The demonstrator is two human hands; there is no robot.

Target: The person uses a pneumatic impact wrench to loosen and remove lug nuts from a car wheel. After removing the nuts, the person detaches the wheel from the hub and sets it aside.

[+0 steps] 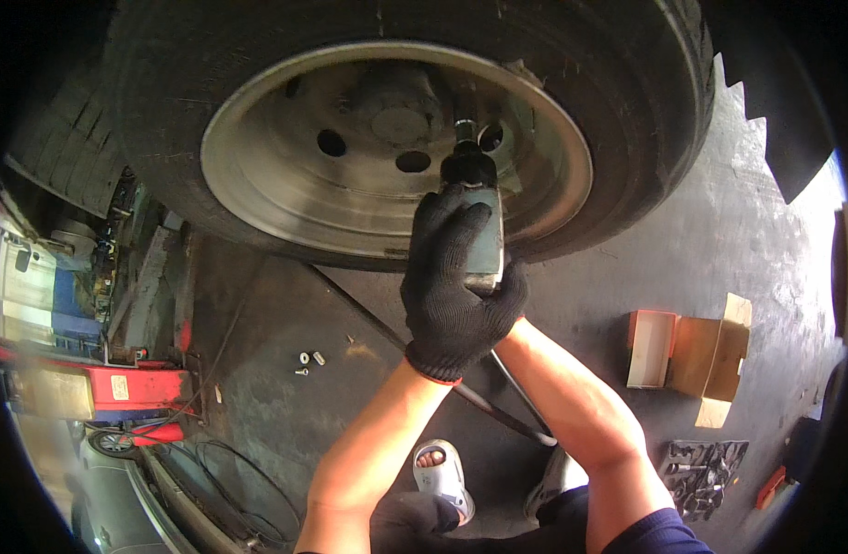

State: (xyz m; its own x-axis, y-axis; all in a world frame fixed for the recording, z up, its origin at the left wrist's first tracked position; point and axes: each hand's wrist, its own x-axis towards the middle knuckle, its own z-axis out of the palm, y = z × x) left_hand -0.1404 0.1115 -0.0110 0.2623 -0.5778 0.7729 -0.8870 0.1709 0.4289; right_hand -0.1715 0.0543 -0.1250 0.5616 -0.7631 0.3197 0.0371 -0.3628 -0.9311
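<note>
A grey-and-black impact wrench [479, 235] points up into a dull metal wheel rim [285, 203] inside a large tyre [632, 111]. Its socket [466, 129] reaches the right side of the hub [401, 120]; whether it sits on a fastener is unclear. My left hand [442, 277], in a black knit glove, is wrapped round the wrench's body. My right hand [502, 300], also gloved, grips its lower end, mostly hidden behind the left. A hose runs down from there toward the floor.
Several small metal fasteners [310, 360] lie on the floor [276, 425]. Two open boxes [706, 360] and a tray of sockets [701, 475] are at the right. Red equipment [128, 386], hoses and a grey car [119, 508] are at the left. My sandalled feet are below.
</note>
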